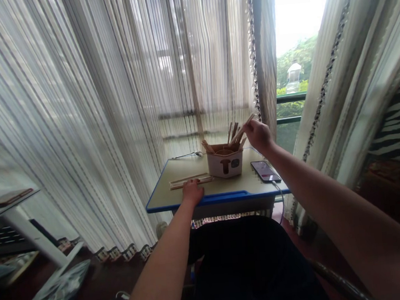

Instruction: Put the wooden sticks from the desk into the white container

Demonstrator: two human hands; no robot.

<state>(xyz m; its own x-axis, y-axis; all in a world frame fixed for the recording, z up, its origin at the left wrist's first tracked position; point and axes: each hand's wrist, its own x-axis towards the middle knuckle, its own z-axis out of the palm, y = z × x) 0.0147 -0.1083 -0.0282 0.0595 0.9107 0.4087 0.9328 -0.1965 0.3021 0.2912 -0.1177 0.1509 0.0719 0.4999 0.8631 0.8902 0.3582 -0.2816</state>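
Observation:
On the small table (160,196) stands a white and brown container (215,165) with several chopsticks (233,130) poking out of its top at different angles. My right hand (259,134) is above the container's right side, its fingers pinched on chopsticks that slant down into the opening. To the left of the container, more chopsticks (180,184) lie side by side on the tabletop. My left hand (193,191) rests over their near side with curled fingers closed on them; the fingertips are partly hidden.
A phone (265,171) with a cable lies on the table's right side. Behind the container's left side is a thin metal utensil (189,155). Striped curtains (125,91) hang just past the table. A white side table (1,204) stands at far left.

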